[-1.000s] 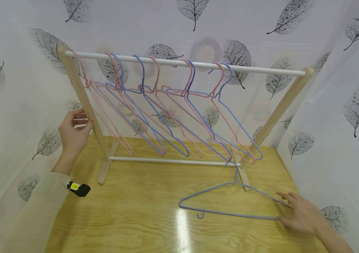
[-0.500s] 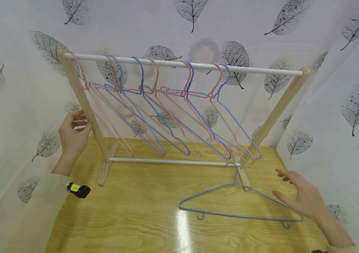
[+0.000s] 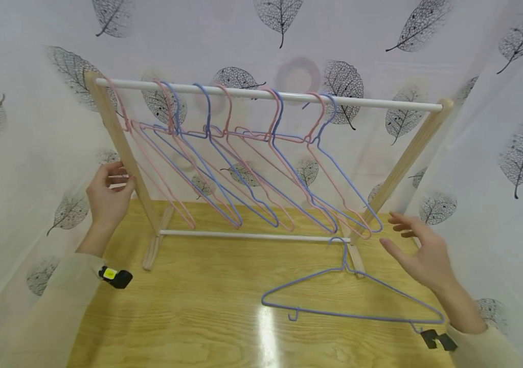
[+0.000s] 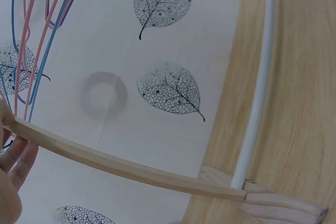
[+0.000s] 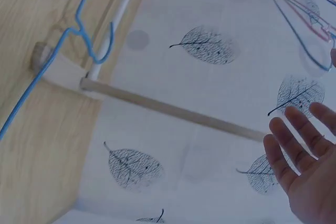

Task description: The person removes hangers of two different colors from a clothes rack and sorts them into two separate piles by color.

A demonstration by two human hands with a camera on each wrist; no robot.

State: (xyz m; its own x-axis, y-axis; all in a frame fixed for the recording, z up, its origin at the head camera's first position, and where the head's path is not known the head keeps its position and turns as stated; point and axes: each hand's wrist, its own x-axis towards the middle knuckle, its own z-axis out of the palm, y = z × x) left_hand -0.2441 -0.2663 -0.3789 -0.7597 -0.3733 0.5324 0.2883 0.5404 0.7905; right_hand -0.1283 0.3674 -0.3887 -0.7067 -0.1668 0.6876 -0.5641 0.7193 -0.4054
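Clothes rack [image 3: 247, 93], one, standing on the desk [image 3: 197, 296]: wooden uprights [image 3: 123, 153], white rails [image 3: 252, 236], hung with pink and blue hangers [image 3: 271, 134]. Likely light and stiff, its smooth rails slippery; best grasped at both uprights. Left hand [image 3: 110, 198] pinches the left upright; right hand [image 3: 422, 255] empty, fingers extended, near the right upright [image 3: 409, 159]. Loose blue hanger [image 3: 335, 314] lies in front.

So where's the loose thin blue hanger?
In the head view, the thin blue hanger lies lower right on the yellowish wood-grained table, its hook at the right end of the white lower bar.
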